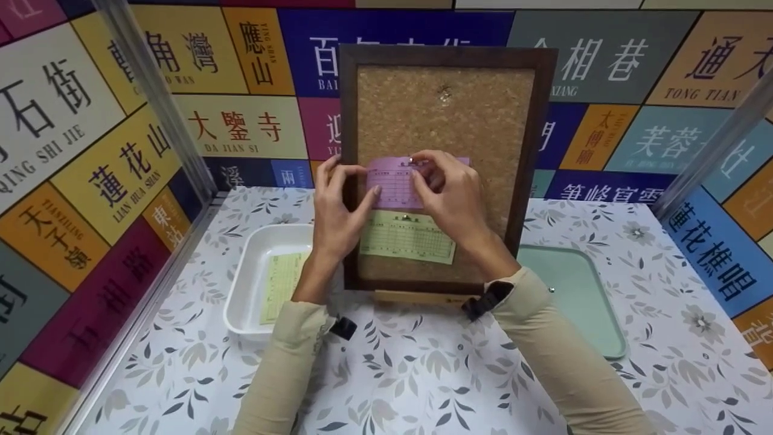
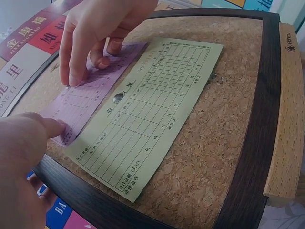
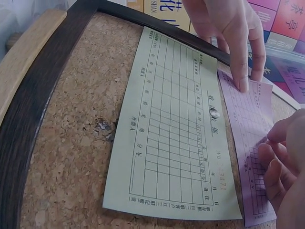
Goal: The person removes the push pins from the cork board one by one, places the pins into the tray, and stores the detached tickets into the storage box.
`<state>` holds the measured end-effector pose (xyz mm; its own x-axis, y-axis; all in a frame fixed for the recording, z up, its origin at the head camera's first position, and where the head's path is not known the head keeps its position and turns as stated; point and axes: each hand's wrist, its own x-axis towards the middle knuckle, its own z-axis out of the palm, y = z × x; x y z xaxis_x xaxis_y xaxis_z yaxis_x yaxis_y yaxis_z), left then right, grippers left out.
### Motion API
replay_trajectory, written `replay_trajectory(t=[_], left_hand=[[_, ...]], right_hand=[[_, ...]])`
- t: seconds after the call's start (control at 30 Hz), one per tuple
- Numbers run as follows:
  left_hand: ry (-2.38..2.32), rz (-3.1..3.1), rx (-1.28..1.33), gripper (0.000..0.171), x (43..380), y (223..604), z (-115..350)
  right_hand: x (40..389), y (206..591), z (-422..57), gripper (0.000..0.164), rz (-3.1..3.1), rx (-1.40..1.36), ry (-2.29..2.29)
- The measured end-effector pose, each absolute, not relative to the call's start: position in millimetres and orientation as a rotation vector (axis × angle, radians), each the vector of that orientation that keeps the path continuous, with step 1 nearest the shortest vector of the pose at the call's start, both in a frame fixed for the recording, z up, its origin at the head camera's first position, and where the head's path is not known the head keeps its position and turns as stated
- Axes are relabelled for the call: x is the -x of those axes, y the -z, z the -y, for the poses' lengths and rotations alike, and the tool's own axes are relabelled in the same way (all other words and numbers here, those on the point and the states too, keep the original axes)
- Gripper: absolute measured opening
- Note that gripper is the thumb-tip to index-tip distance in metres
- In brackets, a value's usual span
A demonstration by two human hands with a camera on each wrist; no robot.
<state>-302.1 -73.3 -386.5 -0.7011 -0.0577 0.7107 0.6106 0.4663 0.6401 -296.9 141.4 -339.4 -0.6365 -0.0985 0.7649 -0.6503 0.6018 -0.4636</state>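
Note:
A pink receipt slip (image 1: 389, 184) lies across the cork board (image 1: 459, 121), just above a pale green receipt slip (image 1: 407, 237). My left hand (image 1: 339, 208) is at the board's left edge, its thumb pressing the left end of the pink slip. At the pink slip's upper middle, my right hand (image 1: 456, 190) has its fingertips at a small silver thumbtack (image 1: 411, 160). In the left wrist view, the right hand's bent fingers partly cover the pink slip. Another silver thumbtack (image 2: 118, 97) sits in the green slip's top middle.
A white tray (image 1: 232, 302) with a yellow-green slip (image 1: 281, 290) in it is left of the board. To the right lies a flat green tray (image 1: 580, 302), partly behind the right forearm. A wooden stand (image 1: 416, 296) supports the board on the floral tabletop (image 1: 386, 380).

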Motion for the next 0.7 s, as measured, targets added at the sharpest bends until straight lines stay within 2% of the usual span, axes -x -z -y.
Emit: replay_trajectory(t=[0.7], left_hand=[[1.289,1.985,0.442,0.021,303.0,392.5,69.2]], right_hand=[[297.8,336.2,-138.3,0.01,2.126,-0.522,-1.014]])
